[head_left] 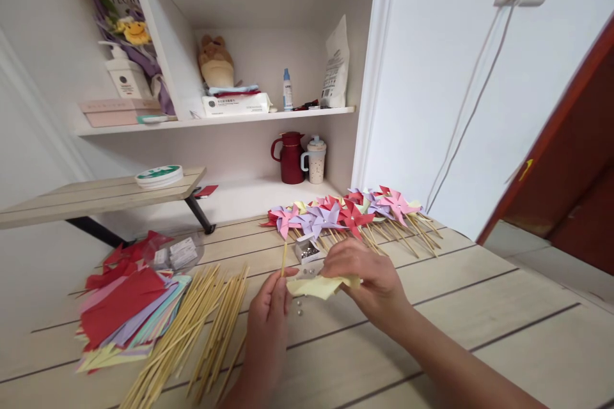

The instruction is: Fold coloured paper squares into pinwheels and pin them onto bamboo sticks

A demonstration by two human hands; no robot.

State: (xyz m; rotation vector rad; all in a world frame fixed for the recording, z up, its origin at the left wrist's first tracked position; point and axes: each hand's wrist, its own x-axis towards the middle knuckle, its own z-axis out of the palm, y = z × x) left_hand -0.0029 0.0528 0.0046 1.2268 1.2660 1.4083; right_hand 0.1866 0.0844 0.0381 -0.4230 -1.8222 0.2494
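My left hand [268, 316] is closed around a thin wooden stick [284, 259] held upright over the table. Just to its right, my right hand [367, 278] pinches a pale yellow folded paper piece [319, 286] against the stick's side. A few small metal pins [299, 307] lie on the table below the paper. A small open box of pins [307, 249] sits just behind my hands.
A row of finished paper pinwheels [350, 214] lies at the back of the wooden table [503, 332]. Loose sticks [201, 326] and a stack of coloured paper sheets [127, 313] lie to the left. Shelves behind hold a red jug [290, 156] and a cup.
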